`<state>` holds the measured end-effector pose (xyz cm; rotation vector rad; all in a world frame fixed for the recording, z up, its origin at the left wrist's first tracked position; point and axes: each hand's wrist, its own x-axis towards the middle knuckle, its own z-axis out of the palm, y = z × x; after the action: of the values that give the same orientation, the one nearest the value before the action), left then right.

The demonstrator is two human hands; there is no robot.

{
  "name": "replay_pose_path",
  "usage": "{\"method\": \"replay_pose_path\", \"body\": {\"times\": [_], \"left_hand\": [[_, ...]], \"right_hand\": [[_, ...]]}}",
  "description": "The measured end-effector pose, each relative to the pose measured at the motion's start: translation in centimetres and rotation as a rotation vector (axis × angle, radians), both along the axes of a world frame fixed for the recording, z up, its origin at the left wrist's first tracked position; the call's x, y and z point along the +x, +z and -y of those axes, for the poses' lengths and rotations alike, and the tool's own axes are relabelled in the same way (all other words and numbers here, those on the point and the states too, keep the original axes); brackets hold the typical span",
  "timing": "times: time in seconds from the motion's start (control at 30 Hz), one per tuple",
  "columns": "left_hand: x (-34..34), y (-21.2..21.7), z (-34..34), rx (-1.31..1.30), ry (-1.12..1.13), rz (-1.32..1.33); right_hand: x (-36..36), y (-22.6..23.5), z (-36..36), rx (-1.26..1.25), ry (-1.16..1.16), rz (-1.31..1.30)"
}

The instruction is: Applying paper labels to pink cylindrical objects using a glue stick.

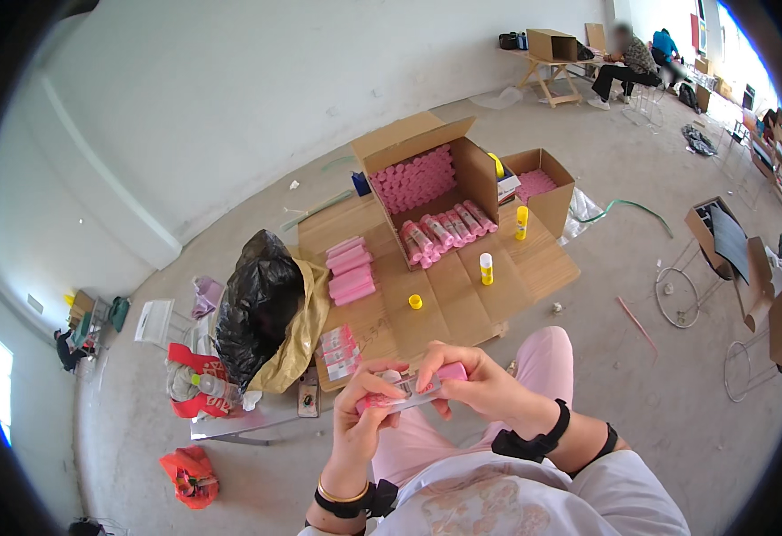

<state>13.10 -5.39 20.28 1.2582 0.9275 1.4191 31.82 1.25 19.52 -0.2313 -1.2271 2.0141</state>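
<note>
Both of my hands hold a pink tube (pixel 452 372) level above my lap, close to the cardboard's near edge. A pale printed label lies along its side. My left hand (pixel 366 404) pinches the left end, and my right hand (pixel 479 380) grips the right end with its thumb on the label. Just beyond my left hand, several pink-and-white labels (pixel 341 351) lie on the cardboard sheet (pixel 391 332). An uncapped yellow glue stick (pixel 486 270) stands upright on the sheet, with a yellow cap (pixel 415 302) to its left. Another yellow glue stick (pixel 521 223) stands farther back, capped.
Plain pink tubes (pixel 351 272) are stacked at the left of the cardboard. Behind, an open box (pixel 489 183) holds many tubes, labelled ones in front. A second box (pixel 556 201) stands right. A black-lined bag (pixel 261 304) bulges at the left. People (pixel 632 67) sit far off.
</note>
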Motion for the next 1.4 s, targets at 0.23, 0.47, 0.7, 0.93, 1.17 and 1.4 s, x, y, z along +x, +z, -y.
{"method": "replay_pose_path", "body": {"times": [0.23,0.47,0.7,0.93,1.17,1.4], "left_hand": [[-0.3,0.8,-0.3,0.031,-0.09,-0.182],[-0.6,0.8,-0.8,0.047,-0.05,-0.225],[-0.3,1.0,-1.1,-0.051,-0.061,-0.128],[-0.6,-0.1,-2.1,0.146,-0.085,0.019],[-1.0,-0.8,-3.0,-0.04,-0.159,0.367],[-1.2,-2.1,-4.4,-0.122,-0.143,0.588]], "right_hand": [[0.2,-0.4,-0.2,-0.02,0.0,-0.01],[0.3,-0.6,-0.4,0.005,0.066,0.011],[-0.1,-1.3,-0.7,-0.157,0.076,-0.042],[-0.9,-1.9,-0.9,-0.507,0.278,-0.245],[-0.9,-0.3,-0.4,0.098,-0.079,0.071],[-1.4,-1.0,-1.1,0.992,-0.556,0.47]]}}
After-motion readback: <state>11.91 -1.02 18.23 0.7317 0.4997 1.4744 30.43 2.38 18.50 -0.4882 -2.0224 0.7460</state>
